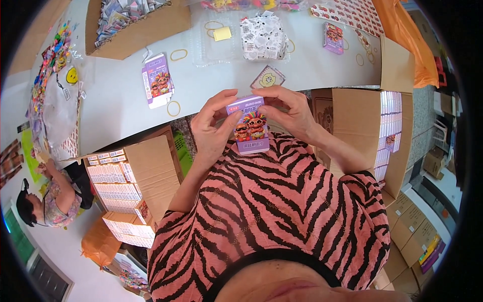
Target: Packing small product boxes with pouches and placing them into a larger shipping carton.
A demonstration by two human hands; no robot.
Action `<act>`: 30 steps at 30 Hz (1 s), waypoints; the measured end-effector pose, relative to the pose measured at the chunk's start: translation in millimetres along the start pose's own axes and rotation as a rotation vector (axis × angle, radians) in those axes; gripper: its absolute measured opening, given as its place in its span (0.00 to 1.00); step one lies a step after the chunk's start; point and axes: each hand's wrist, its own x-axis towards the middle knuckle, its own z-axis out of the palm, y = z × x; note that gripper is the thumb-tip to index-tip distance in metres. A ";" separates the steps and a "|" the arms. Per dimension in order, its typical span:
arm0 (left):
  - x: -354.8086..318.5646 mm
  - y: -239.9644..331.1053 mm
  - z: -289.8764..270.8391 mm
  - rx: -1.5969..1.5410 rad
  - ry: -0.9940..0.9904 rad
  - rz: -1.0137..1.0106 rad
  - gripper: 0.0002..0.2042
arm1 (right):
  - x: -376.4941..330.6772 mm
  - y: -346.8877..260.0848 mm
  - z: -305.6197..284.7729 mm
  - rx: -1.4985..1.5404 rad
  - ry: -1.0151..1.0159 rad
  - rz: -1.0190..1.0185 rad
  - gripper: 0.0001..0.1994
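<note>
Both hands, the left hand and right hand, pinch a small purple box (its lower edge hidden against the striped shirt) by its top corners.

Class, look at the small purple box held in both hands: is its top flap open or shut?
Cannot tell: the fingertips of the left hand and right hand cover the top edge of the purple box; it stands upright.
</note>
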 end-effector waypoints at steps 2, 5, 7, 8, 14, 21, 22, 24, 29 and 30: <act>-0.1 1.6 0.4 0.020 -0.009 0.000 0.13 | -0.8 0.5 0.2 0.015 0.001 0.013 0.14; 0.4 2.9 0.3 0.040 -0.022 0.007 0.12 | -1.3 1.4 0.2 0.046 -0.002 0.027 0.12; 0.8 3.2 0.3 0.041 -0.028 0.014 0.11 | -1.7 3.1 0.2 0.064 -0.003 0.028 0.12; 1.3 3.2 0.5 0.032 -0.027 0.009 0.10 | -1.8 4.9 0.3 0.076 0.000 0.028 0.11; 5.0 -1.1 -2.2 0.014 -0.027 0.009 0.09 | 1.0 2.1 1.7 0.134 -0.008 0.096 0.12; 13.5 12.7 11.9 -0.313 0.023 -0.030 0.24 | 15.9 -8.2 -10.3 -0.042 -0.076 0.000 0.16; 13.7 10.4 12.6 -0.313 0.023 -0.027 0.24 | 17.4 -7.2 -9.4 -0.044 -0.077 -0.002 0.16; 13.9 4.3 12.3 -0.335 -0.083 -0.165 0.31 | 21.0 -4.5 -5.5 0.147 0.022 -0.076 0.16; 13.9 -3.8 13.3 -0.310 -0.227 -0.390 0.19 | 23.1 -9.1 -6.3 -0.059 0.043 -0.123 0.15; 13.5 -4.8 13.9 -0.312 -0.225 -0.389 0.19 | 23.2 -10.4 -7.8 -0.144 0.042 -0.154 0.14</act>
